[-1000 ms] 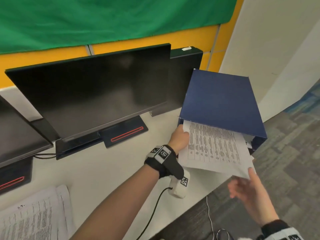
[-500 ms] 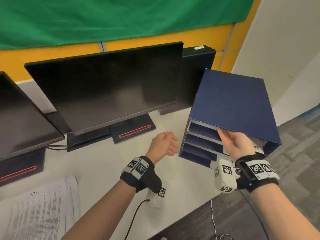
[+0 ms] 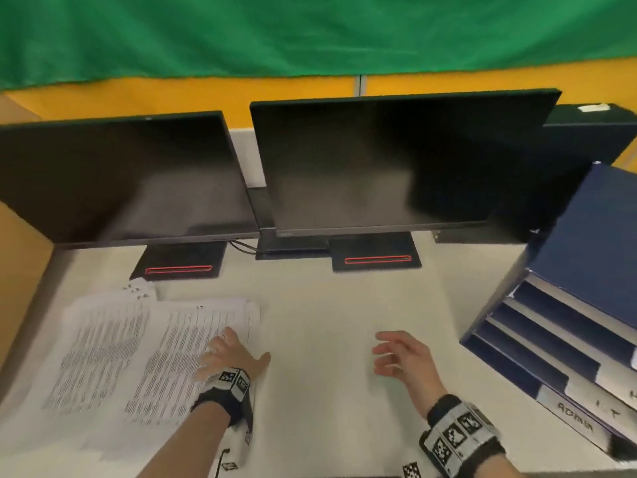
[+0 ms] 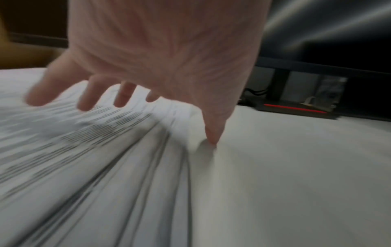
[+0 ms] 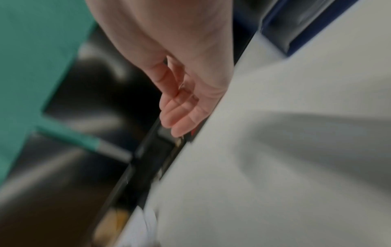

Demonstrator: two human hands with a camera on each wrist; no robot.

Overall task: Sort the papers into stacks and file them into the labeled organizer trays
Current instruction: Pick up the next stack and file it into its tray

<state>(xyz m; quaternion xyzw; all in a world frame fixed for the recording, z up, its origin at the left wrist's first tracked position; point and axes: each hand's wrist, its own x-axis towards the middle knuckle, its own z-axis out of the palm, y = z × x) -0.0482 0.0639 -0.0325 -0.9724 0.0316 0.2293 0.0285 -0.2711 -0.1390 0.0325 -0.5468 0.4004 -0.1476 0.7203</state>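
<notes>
Printed papers point(image 3: 138, 357) lie spread in overlapping stacks on the left of the white desk point(image 3: 327, 322). My left hand point(image 3: 227, 353) hovers with spread fingers over the right edge of these papers point(image 4: 84, 150), its thumb tip touching the desk beside them. My right hand point(image 3: 400, 357) floats above the bare desk middle, fingers loosely curled, holding nothing; the right wrist view shows this hand point(image 5: 180, 107) empty too. The blue organizer point(image 3: 565, 305) with stacked trays stands at the right edge, with white labels on its lower tray fronts.
Two dark monitors point(image 3: 389, 163) on black bases with red stripes stand behind the desk area. A green cloth hangs on the yellow wall above. A black box point(image 3: 593, 132) sits at the back right behind the organizer.
The sheet that was being pushed into the organizer is no longer in my hands. Both hands have left the organizer; the view swung left and my left hand reached the paper pile.
</notes>
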